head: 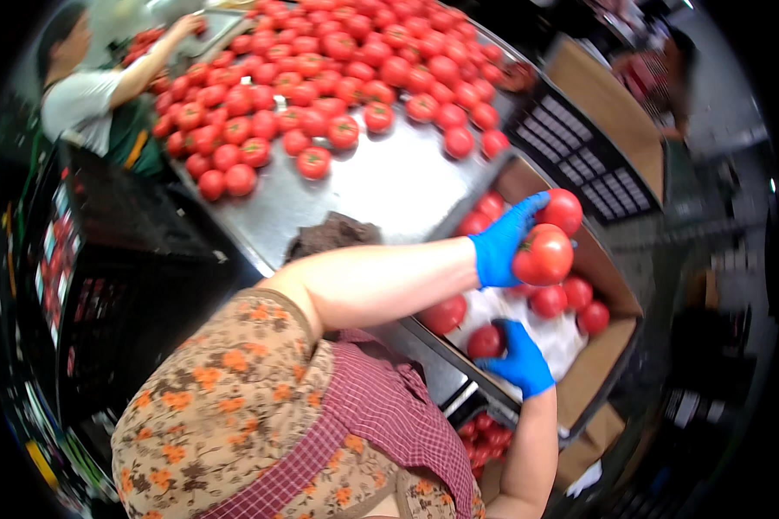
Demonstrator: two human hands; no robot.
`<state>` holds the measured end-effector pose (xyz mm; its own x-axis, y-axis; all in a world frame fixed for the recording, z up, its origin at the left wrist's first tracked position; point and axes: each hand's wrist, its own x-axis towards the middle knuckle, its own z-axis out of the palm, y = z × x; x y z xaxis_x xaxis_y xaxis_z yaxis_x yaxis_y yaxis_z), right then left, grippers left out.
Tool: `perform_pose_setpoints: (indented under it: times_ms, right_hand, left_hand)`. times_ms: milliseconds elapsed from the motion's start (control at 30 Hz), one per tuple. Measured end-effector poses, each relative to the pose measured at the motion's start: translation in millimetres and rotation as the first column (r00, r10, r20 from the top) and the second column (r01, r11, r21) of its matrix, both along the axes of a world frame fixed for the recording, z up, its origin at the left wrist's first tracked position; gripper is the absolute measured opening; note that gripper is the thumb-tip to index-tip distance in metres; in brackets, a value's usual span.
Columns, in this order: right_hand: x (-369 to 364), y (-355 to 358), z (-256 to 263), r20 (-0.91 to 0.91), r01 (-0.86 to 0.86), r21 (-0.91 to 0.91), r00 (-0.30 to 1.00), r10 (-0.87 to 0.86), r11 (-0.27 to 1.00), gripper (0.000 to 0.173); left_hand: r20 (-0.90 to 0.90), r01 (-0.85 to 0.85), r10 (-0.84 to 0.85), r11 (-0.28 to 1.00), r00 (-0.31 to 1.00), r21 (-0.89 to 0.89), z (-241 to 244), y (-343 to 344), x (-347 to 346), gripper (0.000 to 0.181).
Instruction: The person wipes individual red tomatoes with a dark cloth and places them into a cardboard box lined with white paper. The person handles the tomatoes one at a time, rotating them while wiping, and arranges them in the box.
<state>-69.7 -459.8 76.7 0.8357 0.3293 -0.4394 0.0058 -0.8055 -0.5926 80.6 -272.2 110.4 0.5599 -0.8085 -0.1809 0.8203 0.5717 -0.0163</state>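
Before me stands a cardboard-lined crate (pixel 600 370) with white lining (pixel 558 337) on its bottom. My left hand (pixel 503 243), in a blue glove, is over the crate and grips a large red tomato (pixel 545 253). Another tomato (pixel 561 211) lies against its fingertips and looks held as well. Lower down, my right hand (pixel 522 363), also gloved in blue, has its fingers around a tomato (pixel 485 342) inside the crate near the side closest to me. More tomatoes (pixel 548 300) rest on the lining, and some (pixel 474 222) are partly hidden behind my left hand.
A metal table (pixel 376 175) carries a large heap of tomatoes (pixel 337 71). A dark cloth (pixel 331 233) lies at its near edge. Beyond my crate stands another cardboard-lined black crate (pixel 584 143). Stacked black crates (pixel 143 272) are at left. A co-worker (pixel 84 97) reaches over tomatoes.
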Motion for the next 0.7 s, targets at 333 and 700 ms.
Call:
perform_pose_setpoints:
  times_ms: [333, 700]
  right_hand:
    - [11.0, 16.5, 13.4, -0.029, -0.064, -0.141, 0.998, 0.06, 0.988, 0.079]
    - [19.3, 4.6, 8.2, 0.022, 0.103, -0.02, 0.995, -0.102, 0.994, 0.072]
  left_hand:
    - [0.309, -0.737, 0.671, 0.639, 0.675, 0.222, -58.0, 249.0, 110.8, 0.057]
    - [0.239, -0.676, 0.836, 0.196, 0.494, 0.711, -143.5, 426.3, 173.4, 0.07]
